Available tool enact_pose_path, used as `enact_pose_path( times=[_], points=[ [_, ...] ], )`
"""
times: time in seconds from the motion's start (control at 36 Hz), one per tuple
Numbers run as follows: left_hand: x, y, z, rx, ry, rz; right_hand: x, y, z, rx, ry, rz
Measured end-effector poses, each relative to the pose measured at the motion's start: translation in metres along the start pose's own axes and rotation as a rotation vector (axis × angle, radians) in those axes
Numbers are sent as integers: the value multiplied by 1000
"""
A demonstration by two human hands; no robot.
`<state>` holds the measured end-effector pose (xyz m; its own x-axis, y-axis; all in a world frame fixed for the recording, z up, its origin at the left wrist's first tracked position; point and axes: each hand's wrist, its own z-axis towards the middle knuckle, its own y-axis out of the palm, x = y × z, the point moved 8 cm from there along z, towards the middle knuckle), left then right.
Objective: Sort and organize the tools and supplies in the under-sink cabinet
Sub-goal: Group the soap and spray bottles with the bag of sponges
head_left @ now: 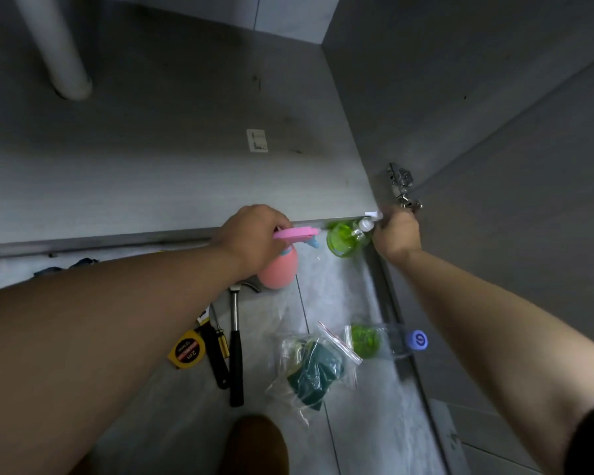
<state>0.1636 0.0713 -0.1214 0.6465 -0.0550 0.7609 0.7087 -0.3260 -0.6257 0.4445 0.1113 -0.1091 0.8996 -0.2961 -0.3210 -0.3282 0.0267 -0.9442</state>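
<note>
Early stage, I'd judge: none of the supplies sits on the cabinet floor [186, 149] yet, just the drain pipe [59, 46] and a sticker [257, 140]. Two bottles are at the cabinet's front lip, probably first in. Left hand [251, 234] has its fingers wrapped round the neck of the pink spray bottle [278, 272]: matte body, pink trigger, blue nozzle. Right hand [396, 234] is closed on the white pump of the green bottle [343, 238], which is translucent and sits by the right wall under the hinge [402, 186]. It's blurred there, so the exact grip is unclear. Left on the tile floor: tape measure [187, 349], screwdriver [216, 341], hammer [235, 354], sponge bag [314, 368], a second bag [366, 339] and a blue-capped bottle [417, 341].
</note>
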Motion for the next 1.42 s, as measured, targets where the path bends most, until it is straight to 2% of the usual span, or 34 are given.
enact_pose_path(
  times=[0.11,0.19,0.25,0.36,0.5,0.56,0.67,0.78,0.86,1.17,1.42],
  points=[
    [15,4,1,-34,27,3,-20,-15,-20,-16,-75,144],
    [30,10,2,-59,66,49,-51,-14,-53,-303,-214,376],
    [41,14,2,-76,85,75,-67,-16,-80,-434,-337,309],
    [64,23,-1,-114,153,110,-79,-35,-108,-329,-547,39],
    [80,27,-4,-109,209,73,-67,-52,-113,-234,-546,-133],
    [84,25,-5,-95,225,53,-56,-56,-110,-191,-508,-205],
    [76,25,-6,-119,225,101,-16,-60,-93,-142,-251,-250],
    [59,20,-11,-135,190,134,21,-58,-81,-115,-3,-216],
    [46,14,-13,-136,144,132,35,-54,-76,-91,106,-201],
    [7,2,-16,-138,40,86,43,-36,-66,-33,324,-167],
    [0,5,-18,-179,20,77,42,-44,-72,-51,318,-179]
  ],
)
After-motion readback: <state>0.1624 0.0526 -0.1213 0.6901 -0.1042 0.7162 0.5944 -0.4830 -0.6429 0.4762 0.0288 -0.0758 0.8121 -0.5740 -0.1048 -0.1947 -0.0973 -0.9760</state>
